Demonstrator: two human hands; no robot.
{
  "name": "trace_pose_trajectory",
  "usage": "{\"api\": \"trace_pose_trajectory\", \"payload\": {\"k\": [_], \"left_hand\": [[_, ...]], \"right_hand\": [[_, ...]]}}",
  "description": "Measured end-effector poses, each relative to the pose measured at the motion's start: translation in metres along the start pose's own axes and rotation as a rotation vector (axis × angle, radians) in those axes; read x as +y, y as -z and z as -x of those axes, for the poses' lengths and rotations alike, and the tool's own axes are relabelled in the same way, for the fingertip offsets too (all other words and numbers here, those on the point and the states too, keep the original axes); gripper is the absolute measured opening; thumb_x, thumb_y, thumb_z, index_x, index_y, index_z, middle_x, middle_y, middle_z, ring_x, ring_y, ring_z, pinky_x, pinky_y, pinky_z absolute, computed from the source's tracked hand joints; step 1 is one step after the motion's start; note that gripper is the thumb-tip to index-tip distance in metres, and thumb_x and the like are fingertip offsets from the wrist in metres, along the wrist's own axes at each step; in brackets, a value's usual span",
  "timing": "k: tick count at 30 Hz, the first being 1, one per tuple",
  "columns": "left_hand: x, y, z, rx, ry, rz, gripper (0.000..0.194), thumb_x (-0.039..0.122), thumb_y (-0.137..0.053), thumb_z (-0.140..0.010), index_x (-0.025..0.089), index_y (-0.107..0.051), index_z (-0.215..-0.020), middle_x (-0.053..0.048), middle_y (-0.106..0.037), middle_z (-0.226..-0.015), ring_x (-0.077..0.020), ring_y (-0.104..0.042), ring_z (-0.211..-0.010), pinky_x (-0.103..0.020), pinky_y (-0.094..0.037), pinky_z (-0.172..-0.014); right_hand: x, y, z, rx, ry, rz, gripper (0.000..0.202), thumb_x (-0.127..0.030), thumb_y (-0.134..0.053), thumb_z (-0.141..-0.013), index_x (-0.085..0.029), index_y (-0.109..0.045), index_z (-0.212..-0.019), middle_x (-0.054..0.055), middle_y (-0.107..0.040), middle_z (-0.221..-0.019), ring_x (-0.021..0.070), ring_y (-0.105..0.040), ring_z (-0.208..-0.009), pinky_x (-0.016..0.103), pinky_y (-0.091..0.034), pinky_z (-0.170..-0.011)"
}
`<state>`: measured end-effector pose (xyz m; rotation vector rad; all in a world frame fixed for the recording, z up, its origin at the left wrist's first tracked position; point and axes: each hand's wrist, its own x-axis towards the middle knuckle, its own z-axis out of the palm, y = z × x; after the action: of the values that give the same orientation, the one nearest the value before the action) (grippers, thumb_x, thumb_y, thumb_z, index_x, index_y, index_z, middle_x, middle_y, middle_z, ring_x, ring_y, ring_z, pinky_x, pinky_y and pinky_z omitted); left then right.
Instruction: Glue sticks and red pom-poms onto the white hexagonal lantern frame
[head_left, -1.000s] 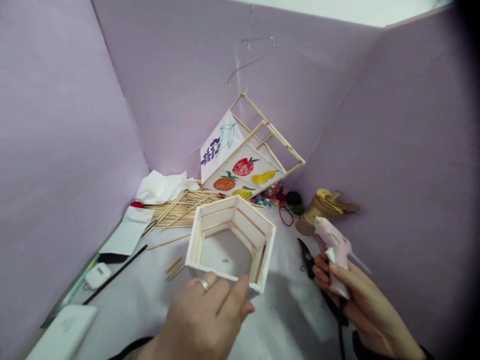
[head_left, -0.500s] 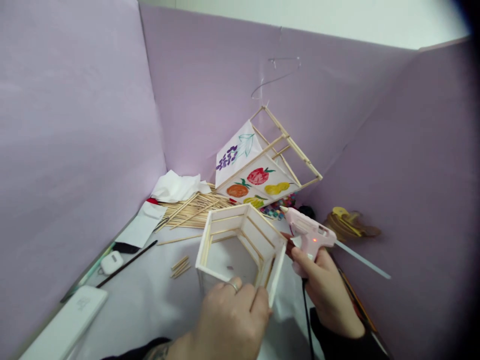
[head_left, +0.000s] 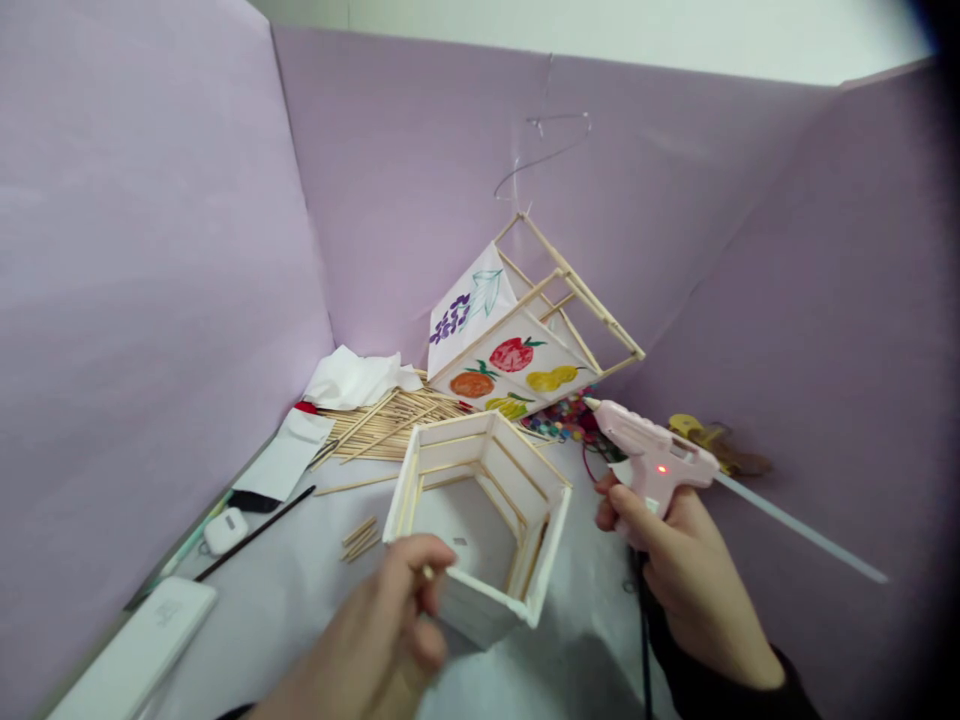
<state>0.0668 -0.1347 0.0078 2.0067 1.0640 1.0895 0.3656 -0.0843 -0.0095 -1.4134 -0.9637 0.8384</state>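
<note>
Shifting off the near rim it gripped half a second ago, the left hand (head_left: 367, 630) in the head view now curls, thumb and fingers seemingly pinching a short pale wooden stick (head_left: 428, 573); apparently the white-walled, five-sided wooden-framed box (head_left: 484, 606) stands without that steadying grip. Whether a fingertip brushes it cannot be told. Its opening faces up, near centre on the pale grey table (head_left: 292, 580). At right, the right hand's (head_left: 694, 565) fingers wrap a pale pink plastic glue gun (head_left: 652, 462), nozzle pointing far left, long axis running toward near right.
</note>
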Motion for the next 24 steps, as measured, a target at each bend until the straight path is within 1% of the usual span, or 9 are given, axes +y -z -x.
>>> {"api": "trace_pose_trajectory", "payload": {"k": [2, 4, 9, 13, 16, 18, 20, 22, 24], "left_hand": [[-0.006, 0.013, -0.001, 0.104, 0.215, 0.246, 0.028, 0.047, -0.04, -0.104, 0.027, -0.059, -0.105, -0.001, -0.059, -0.077, -0.0138, -0.058, -0.059, -0.023, -0.051, -0.051], [-0.011, 0.021, -0.007, 0.215, 0.332, 0.441, 0.03, 0.049, -0.048, -0.101, 0.024, -0.062, -0.094, 0.0, -0.056, -0.074, -0.0106, -0.051, -0.055, -0.021, -0.046, -0.048], [-0.009, 0.03, -0.028, 0.338, 0.337, 0.483, 0.032, 0.052, -0.073, -0.086, 0.02, -0.073, -0.088, -0.005, -0.068, -0.081, -0.0158, -0.064, -0.073, -0.027, -0.055, -0.065], [0.008, 0.03, -0.062, 0.203, 0.313, 0.274, 0.021, 0.041, -0.075, -0.084, 0.021, -0.078, -0.085, -0.009, -0.076, -0.103, -0.0227, -0.067, -0.096, -0.034, -0.054, -0.085], [0.017, 0.021, -0.096, 0.086, 0.358, 0.358, 0.019, 0.037, -0.081, -0.077, 0.02, -0.079, -0.086, -0.007, -0.077, -0.094, -0.0215, -0.069, -0.092, -0.033, -0.053, -0.086], [0.018, 0.012, -0.115, 0.016, 0.394, 0.486, 0.023, 0.037, -0.084, -0.073, 0.019, -0.078, -0.086, -0.005, -0.076, -0.086, -0.018, -0.068, -0.083, -0.029, -0.052, -0.078], [0.019, 0.003, -0.128, -0.055, 0.43, 0.589, 0.028, 0.037, -0.088, -0.069, 0.018, -0.075, -0.084, -0.004, -0.075, -0.082, -0.0148, -0.066, -0.076, -0.025, -0.05, -0.07], [0.02, -0.004, -0.133, -0.114, 0.45, 0.652, 0.032, 0.039, -0.089, -0.068, 0.015, -0.072, -0.08, -0.003, -0.072, -0.079, -0.0125, -0.064, -0.072, -0.023, -0.048, -0.066], [0.021, -0.009, -0.134, -0.146, 0.446, 0.685, 0.036, 0.041, -0.09, -0.068, 0.014, -0.068, -0.078, -0.002, -0.069, -0.075, -0.0106, -0.063, -0.069, -0.021, -0.048, -0.065]], "right_hand": [[-0.01, 0.006, 0.0, -0.017, 0.035, -0.001, 0.034, -0.051, -0.08, -0.074, -0.022, -0.065, -0.084, 0.001, -0.063, -0.067, 0.0171, -0.055, -0.062, 0.029, -0.046, -0.06], [-0.02, 0.007, 0.0, -0.017, 0.018, -0.121, 0.038, -0.054, -0.082, -0.07, -0.023, -0.067, -0.085, 0.003, -0.065, -0.071, 0.0171, -0.055, -0.062, 0.029, -0.046, -0.058], [-0.037, -0.009, 0.005, -0.053, -0.058, -0.359, 0.054, -0.058, -0.091, -0.054, -0.022, -0.075, -0.092, 0.006, -0.068, -0.074, 0.017, -0.052, -0.056, 0.028, -0.044, -0.048], [-0.035, -0.019, 0.011, -0.175, -0.074, -0.424, 0.049, -0.051, -0.093, -0.053, -0.019, -0.076, -0.086, 0.006, -0.068, -0.069, 0.0136, -0.049, -0.052, 0.025, -0.042, -0.045], [-0.024, -0.018, 0.012, -0.267, -0.097, -0.41, 0.046, -0.051, -0.091, -0.06, -0.019, -0.078, -0.091, 0.006, -0.069, -0.069, 0.0129, -0.051, -0.054, 0.023, -0.044, -0.049], [-0.017, -0.016, 0.013, -0.305, -0.116, -0.34, 0.047, -0.052, -0.089, -0.065, -0.02, -0.08, -0.099, 0.009, -0.075, -0.084, 0.0176, -0.061, -0.067, 0.027, -0.052, -0.06], [-0.013, -0.013, 0.013, -0.329, -0.12, -0.263, 0.049, -0.053, -0.086, -0.069, -0.024, -0.08, -0.107, 0.011, -0.077, -0.106, 0.0254, -0.069, -0.091, 0.037, -0.056, -0.082], [-0.013, -0.011, 0.013, -0.338, -0.102, -0.207, 0.05, -0.057, -0.084, -0.07, -0.027, -0.08, -0.11, 0.011, -0.075, -0.12, 0.0317, -0.066, -0.112, 0.046, -0.049, -0.102], [-0.014, -0.009, 0.013, -0.323, -0.083, -0.154, 0.05, -0.061, -0.083, -0.068, -0.027, -0.081, -0.105, 0.011, -0.075, -0.119, 0.0355, -0.064, -0.116, 0.052, -0.045, -0.107]]}}
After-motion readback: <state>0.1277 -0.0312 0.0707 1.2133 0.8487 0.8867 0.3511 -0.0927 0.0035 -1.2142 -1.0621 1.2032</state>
